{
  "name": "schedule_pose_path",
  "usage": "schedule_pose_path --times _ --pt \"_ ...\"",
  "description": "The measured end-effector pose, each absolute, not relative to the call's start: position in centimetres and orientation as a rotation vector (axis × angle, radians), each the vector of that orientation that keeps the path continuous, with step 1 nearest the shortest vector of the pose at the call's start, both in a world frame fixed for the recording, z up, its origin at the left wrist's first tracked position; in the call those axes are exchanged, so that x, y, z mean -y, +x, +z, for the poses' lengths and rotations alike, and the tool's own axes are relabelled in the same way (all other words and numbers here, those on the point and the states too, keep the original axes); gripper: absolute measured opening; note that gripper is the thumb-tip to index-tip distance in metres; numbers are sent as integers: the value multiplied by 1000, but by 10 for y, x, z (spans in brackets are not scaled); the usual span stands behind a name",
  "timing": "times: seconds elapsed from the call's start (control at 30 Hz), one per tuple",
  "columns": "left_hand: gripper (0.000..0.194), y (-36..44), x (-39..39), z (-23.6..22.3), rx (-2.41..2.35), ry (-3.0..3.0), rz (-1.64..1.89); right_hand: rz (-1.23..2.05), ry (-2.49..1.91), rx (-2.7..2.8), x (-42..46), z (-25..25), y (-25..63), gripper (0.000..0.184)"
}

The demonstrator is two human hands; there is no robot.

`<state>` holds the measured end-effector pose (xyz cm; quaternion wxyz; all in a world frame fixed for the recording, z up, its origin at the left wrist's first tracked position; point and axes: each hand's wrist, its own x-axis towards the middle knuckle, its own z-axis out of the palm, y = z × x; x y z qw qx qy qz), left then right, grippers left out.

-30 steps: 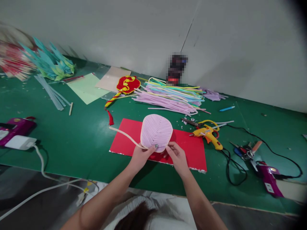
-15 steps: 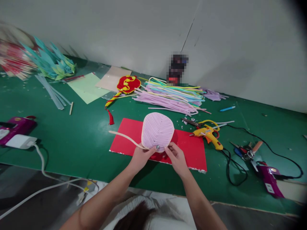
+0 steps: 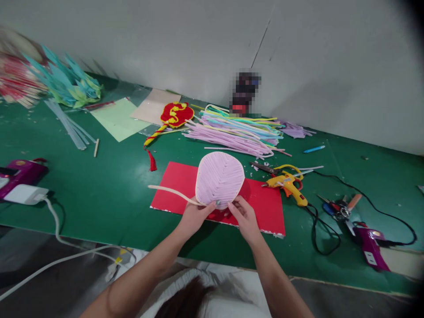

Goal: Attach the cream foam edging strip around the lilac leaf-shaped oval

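Note:
Both my hands grip the lower edge of a rounded fan face, covered in lilac strips that meet in a herringbone, with a pale cream rim. My left hand pinches it at the lower left, where a loose cream pipe cleaner sticks out to the left. On the lower right, my right hand holds the edge between thumb and fingers. Beneath lies a red board with a ragged white front edge. The fingers behind the fan are partly hidden.
Bundled pastel pipe cleaners lie behind, beside a red and yellow fan with a tassel. To the right are scissors, a yellow glue gun with a black cord, keys and a purple power strip.
The fan face has tipped slightly, showing a little wider and higher. Its loose cream end sits a bit lower. Both hands keep their hold; the view has shifted slightly.

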<state>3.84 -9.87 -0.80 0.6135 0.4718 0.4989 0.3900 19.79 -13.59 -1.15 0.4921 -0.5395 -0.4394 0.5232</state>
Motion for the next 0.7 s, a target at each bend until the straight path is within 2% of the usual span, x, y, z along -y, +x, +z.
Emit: schedule_pose_path --times 0.37,0.7 --pt "32 39 99 -3 -1153 1076 890 1259 -1334 1073 136 -9 198 20" --pt "39 40 99 0 -1124 1035 892 1245 -1355 1070 134 -9 198 19"
